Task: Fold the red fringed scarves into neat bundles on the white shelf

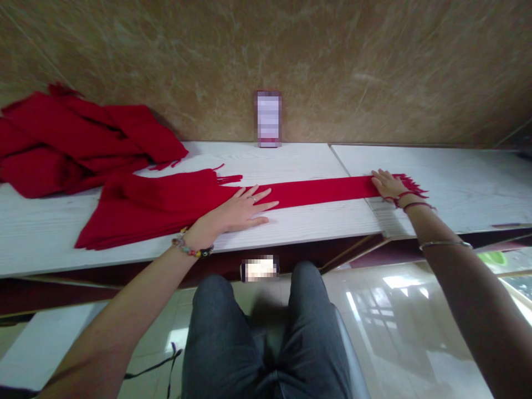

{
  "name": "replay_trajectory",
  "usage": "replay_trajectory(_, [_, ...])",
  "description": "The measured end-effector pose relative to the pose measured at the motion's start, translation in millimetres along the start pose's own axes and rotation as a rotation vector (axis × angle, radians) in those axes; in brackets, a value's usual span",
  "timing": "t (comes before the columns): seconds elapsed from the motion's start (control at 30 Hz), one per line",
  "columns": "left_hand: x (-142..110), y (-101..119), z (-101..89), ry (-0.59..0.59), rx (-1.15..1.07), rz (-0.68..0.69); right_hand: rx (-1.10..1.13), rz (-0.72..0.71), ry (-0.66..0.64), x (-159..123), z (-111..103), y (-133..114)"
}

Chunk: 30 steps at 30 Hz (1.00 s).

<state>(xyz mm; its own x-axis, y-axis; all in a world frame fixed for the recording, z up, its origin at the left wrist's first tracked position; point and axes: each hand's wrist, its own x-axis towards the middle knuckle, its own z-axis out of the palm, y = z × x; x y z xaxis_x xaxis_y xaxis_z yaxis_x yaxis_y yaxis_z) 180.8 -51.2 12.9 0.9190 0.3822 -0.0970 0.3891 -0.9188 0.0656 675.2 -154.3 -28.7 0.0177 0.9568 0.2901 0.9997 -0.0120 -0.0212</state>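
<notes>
A red scarf lies stretched in a narrow, flat strip across the white table, its fringe at the right end. My left hand rests on the strip's left part with the fingers spread. Near the fringed end, my right hand lies flat on the cloth with its fingers extended. Left of my left hand is a wider layered stack of red scarves, with some fringe strands at its upper right corner. Whether the strip joins this stack is hidden under my left hand.
A crumpled heap of red scarves sits at the back left. A phone leans upright against the brown marbled wall. The white table has a seam right of centre. Its front edge runs just above my knees.
</notes>
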Motion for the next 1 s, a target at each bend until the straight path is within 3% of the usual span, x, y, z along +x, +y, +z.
replay_trajectory(0.03, [0, 0, -0.2, 0.011, 0.008, 0.004, -0.019, 0.112, -0.031, 4, -4, -22])
replay_trajectory(0.07, [0, 1, -0.4, 0.021, 0.015, 0.011, -0.021, 0.126, -0.067, 9, -7, -49])
replay_trajectory(0.2, [0, 3, -1.8, 0.027, 0.032, 0.058, 0.017, -0.177, -0.145, 24, -15, -167])
replay_trajectory(0.3, [-1, 4, -2.3, 0.006, 0.021, 0.047, 0.039, -0.342, -0.203, 29, -12, -227])
replay_trajectory(0.37, [-1, 5, -2.4, -0.011, 0.012, 0.032, 0.029, -0.363, -0.204, 29, -9, -243])
replay_trajectory(0.5, [-1, 9, -6.1, -0.011, -0.005, 0.019, 0.005, -0.335, -0.231, 27, -10, -243])
replay_trajectory(0.57, [-6, 8, -12.1, 0.031, -0.009, -0.004, 0.015, -0.302, -0.276, 27, -15, -244])
replay_trajectory(0.67, [-25, -1, -24.4, 0.143, 0.017, -0.154, 0.047, -0.285, -0.272, 32, -25, -256])
replay_trajectory(0.83, [-72, -37, -27.0, 0.242, 0.101, -0.44, 0.099, -0.308, -0.201, 51, -30, -311])
replay_trajectory(1.0, [-101, -56, -10.2, 0.075, 0.101, -0.568, 0.151, -0.439, -0.26, 69, -17, -364])
